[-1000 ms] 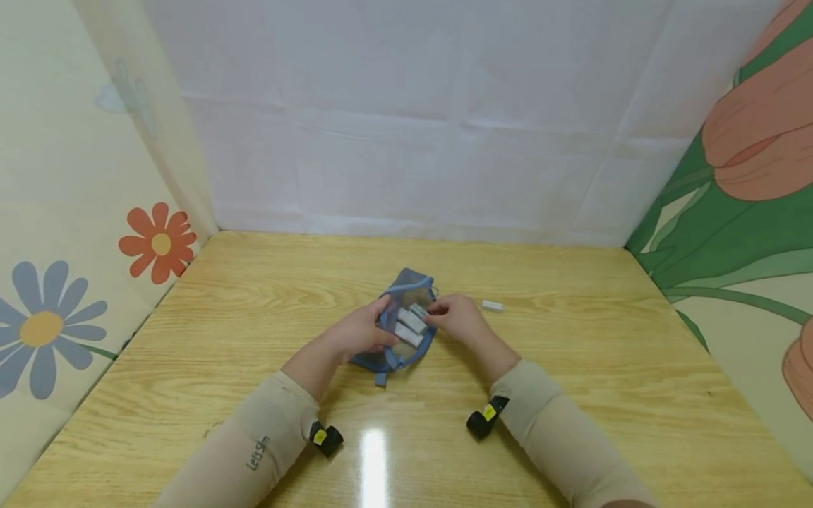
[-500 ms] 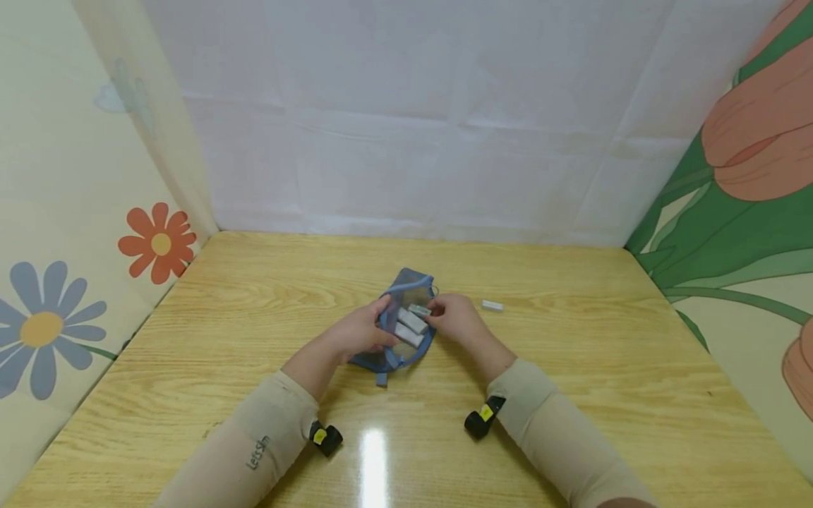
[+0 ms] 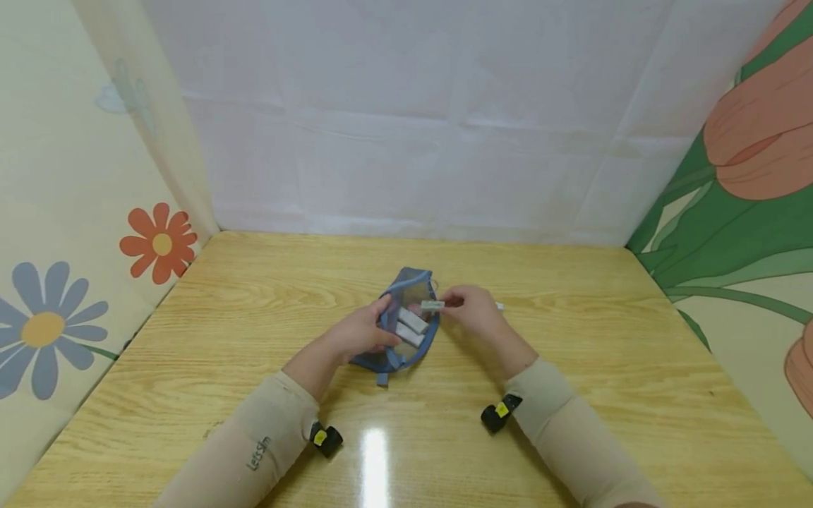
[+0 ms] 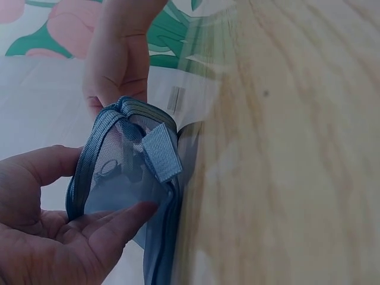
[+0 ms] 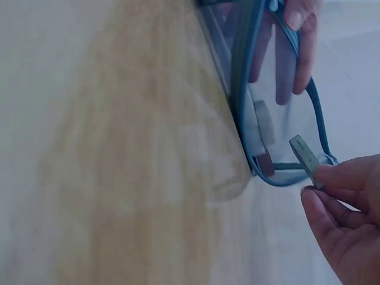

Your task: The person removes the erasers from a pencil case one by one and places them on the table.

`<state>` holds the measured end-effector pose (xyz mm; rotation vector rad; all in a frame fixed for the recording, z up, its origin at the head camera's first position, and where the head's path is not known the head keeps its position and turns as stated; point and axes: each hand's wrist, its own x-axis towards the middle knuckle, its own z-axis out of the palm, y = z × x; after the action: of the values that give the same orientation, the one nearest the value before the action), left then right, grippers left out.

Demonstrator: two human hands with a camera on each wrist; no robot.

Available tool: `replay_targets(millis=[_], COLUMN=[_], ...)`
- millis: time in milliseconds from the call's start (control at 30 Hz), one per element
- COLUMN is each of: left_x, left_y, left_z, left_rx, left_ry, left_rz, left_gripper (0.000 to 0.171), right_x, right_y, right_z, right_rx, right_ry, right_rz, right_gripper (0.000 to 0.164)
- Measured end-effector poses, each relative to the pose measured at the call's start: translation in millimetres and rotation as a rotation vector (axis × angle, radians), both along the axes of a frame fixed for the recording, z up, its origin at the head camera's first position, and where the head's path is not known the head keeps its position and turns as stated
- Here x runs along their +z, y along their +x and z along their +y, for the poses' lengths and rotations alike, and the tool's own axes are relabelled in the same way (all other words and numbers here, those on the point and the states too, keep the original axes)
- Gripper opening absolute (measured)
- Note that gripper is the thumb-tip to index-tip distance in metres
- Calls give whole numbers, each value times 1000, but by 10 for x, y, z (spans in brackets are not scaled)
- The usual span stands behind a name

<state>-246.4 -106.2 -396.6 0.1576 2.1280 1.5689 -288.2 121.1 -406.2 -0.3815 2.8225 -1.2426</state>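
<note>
On the left, a left hand [image 3: 365, 330] grasps the near side of a blue mesh pouch [image 3: 413, 282], spreading its mouth open on a wooden table [image 3: 571, 317]. Two pale blocks [image 3: 413, 322] lie inside (something pinkish shows behind, too small to name). At the mouth's right edge is a small greenish-white block [image 3: 432, 305], one end pinched by the right hand [image 3: 475, 308]. To pass it cleanly either way, the left hand should hold the rim wide and the pinch should clear the zip edge and small ring [image 5: 326, 159]. Farther right, another pale block [image 3: 500, 307] lies partly hidden.
</note>
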Motion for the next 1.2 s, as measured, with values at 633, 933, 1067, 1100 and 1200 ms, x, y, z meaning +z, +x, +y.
replay_targets(millis=[633,933,1067,1100,1200], left_x=[18,4,2,2,0], left_y=[5,-2,-4,-6,-8], left_z=[7,1,1,1,2], left_rx=[10,11,13,16,14], left_ry=[-40,-38,-47,-49,-52], left_rz=[10,8,3,2,1], left_gripper=[91,90,90,90,90], right_x=[112,71,27,11,-34], right_y=[-68,-74,-71,-71,-70], right_z=[719,911,957,968,993], right_rx=[-75,-103,-110,-105,-111], right_ry=[32,-3,15,20,20], right_rz=[-41,-73,-118,-126,-159], right_gripper=[17,20,19,20,20])
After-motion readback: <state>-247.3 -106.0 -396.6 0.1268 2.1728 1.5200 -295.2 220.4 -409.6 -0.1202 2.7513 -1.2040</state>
